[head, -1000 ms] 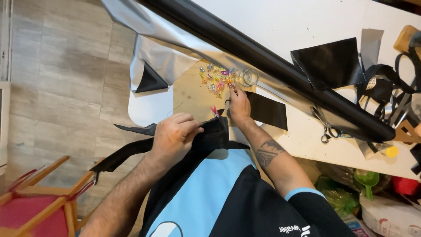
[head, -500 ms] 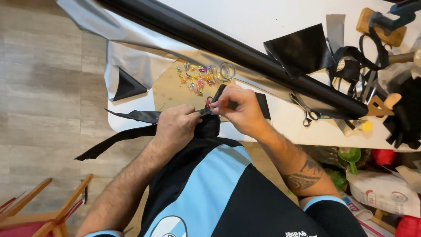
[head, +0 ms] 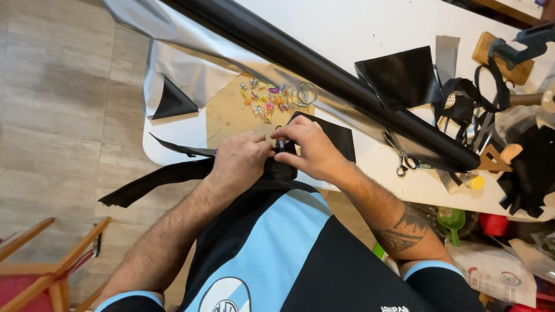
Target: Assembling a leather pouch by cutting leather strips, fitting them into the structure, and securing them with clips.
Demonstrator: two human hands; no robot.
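Hands meet at the table edge; I see my left hand (head: 243, 159) and right hand (head: 309, 151) pinched shut on the black strap (head: 159, 180), trailing left; my left sits nearer its length.

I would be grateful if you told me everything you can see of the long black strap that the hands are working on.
The black strap is a long, flat band of dark, matte material, like fabric or thin leather. One end hangs off the white table's near edge, out over the floor to the left. The other end runs under the left hand to a folded black piece that both hands pinch, the right hand beside a small clip. A thinner black strip lies just above it.
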